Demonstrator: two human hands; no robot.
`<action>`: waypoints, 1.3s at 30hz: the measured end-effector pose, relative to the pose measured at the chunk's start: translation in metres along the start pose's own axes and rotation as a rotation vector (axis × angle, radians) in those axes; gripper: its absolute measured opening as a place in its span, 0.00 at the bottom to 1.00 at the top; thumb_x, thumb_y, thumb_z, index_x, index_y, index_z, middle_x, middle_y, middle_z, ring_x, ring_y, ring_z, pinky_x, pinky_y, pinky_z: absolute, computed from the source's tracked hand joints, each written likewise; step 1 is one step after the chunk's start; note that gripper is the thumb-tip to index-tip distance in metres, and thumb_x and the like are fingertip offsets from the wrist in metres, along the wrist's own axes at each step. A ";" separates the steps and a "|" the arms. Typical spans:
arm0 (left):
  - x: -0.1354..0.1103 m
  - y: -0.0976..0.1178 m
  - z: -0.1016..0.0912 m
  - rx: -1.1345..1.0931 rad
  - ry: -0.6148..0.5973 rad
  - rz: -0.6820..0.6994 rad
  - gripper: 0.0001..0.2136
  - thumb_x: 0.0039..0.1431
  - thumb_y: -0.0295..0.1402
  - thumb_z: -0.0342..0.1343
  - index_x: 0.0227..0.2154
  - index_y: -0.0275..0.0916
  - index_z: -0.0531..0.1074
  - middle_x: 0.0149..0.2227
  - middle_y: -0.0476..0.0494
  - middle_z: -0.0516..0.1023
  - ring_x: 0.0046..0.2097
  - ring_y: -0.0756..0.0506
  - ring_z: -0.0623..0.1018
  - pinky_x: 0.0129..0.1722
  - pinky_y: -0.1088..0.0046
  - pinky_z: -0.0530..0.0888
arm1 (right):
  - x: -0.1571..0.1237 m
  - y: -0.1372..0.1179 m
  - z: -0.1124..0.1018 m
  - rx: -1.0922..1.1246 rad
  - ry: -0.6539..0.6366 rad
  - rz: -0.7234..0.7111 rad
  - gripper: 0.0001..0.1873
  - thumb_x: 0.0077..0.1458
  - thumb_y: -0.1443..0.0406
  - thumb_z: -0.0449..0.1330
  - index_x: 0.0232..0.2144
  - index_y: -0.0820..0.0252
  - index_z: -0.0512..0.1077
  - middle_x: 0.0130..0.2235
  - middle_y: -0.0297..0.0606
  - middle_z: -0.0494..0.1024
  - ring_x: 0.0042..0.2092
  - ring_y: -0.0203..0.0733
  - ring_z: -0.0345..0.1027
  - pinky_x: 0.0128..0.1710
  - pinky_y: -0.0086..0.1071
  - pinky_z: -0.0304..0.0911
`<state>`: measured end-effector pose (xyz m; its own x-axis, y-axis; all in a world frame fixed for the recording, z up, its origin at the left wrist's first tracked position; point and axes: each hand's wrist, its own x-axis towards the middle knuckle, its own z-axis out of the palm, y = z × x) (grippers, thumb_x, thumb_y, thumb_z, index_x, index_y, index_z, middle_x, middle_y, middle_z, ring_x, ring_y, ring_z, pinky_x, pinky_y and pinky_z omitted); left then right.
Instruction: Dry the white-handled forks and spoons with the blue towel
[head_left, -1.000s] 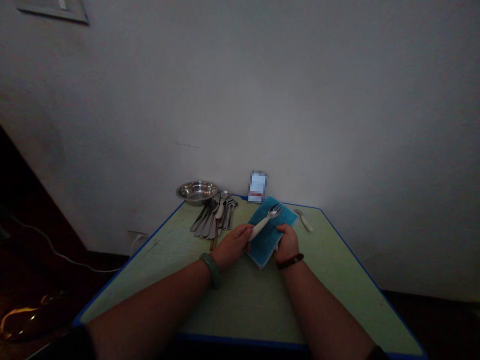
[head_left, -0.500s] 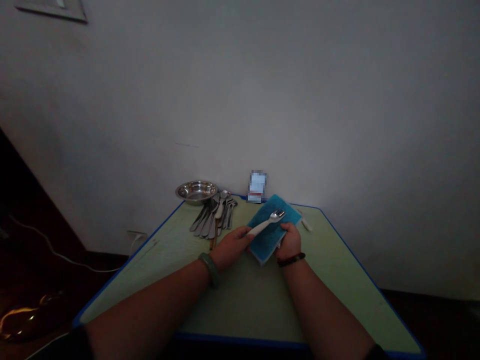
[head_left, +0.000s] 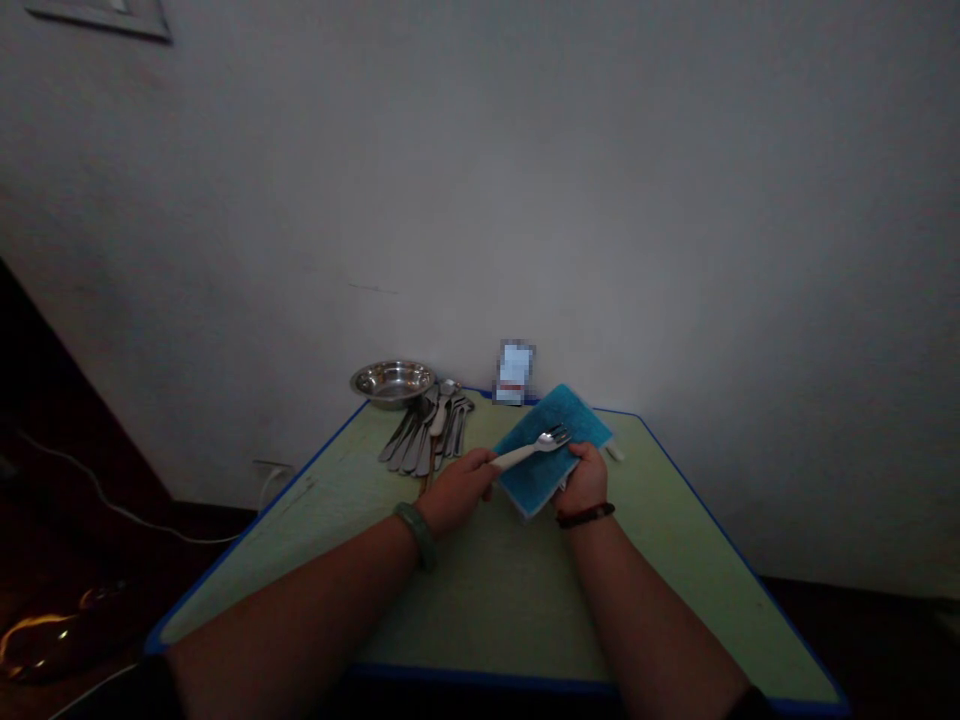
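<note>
A fork (head_left: 541, 443) with a pale handle and shiny metal tines lies across a blue cloth (head_left: 564, 404). My left hand (head_left: 463, 490) is closed on the end of the fork's handle, at the cloth's left side. From below and the right, my right hand (head_left: 585, 480) grips the cloth, its thumb on top close to the tines and its other fingers hidden underneath. Cloth and fork are held above the table. Partly behind the cloth's right corner, a small pale object (head_left: 615, 452) rests on the table.
Several spoons and other cutlery (head_left: 420, 440) lie fanned out at the back left of the green table (head_left: 510, 610), which has a blue edge. Behind them stands a metal bowl (head_left: 393, 384). A blurred-out upright card or screen (head_left: 514, 372) leans near the wall.
The cloth has shifted slightly to the right with my right hand, covering more of the pale object. My left hand has moved a little left along with the fork's handle.
</note>
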<state>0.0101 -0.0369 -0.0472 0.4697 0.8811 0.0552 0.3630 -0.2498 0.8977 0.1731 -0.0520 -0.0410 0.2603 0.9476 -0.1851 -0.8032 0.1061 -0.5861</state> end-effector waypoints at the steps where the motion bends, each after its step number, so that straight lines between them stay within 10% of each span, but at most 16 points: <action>1: 0.000 0.000 0.000 0.000 0.007 0.011 0.12 0.51 0.41 0.42 0.28 0.39 0.65 0.20 0.53 0.65 0.24 0.52 0.64 0.23 0.78 0.59 | 0.000 0.000 0.000 0.003 -0.007 0.004 0.14 0.35 0.68 0.47 0.28 0.60 0.66 0.21 0.31 0.74 0.25 0.40 0.69 0.28 0.36 0.65; 39: 0.000 0.011 0.007 -0.108 -0.067 -0.199 0.14 0.48 0.43 0.45 0.26 0.36 0.64 0.23 0.49 0.70 0.14 0.55 0.60 0.13 0.77 0.55 | -0.004 0.009 0.002 -0.103 -0.054 0.178 0.15 0.35 0.67 0.46 0.27 0.63 0.68 0.19 0.36 0.73 0.23 0.41 0.67 0.24 0.35 0.64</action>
<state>0.0198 -0.0426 -0.0403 0.4507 0.8793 -0.1537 0.3676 -0.0259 0.9296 0.1632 -0.0545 -0.0441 0.0875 0.9638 -0.2520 -0.7745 -0.0933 -0.6257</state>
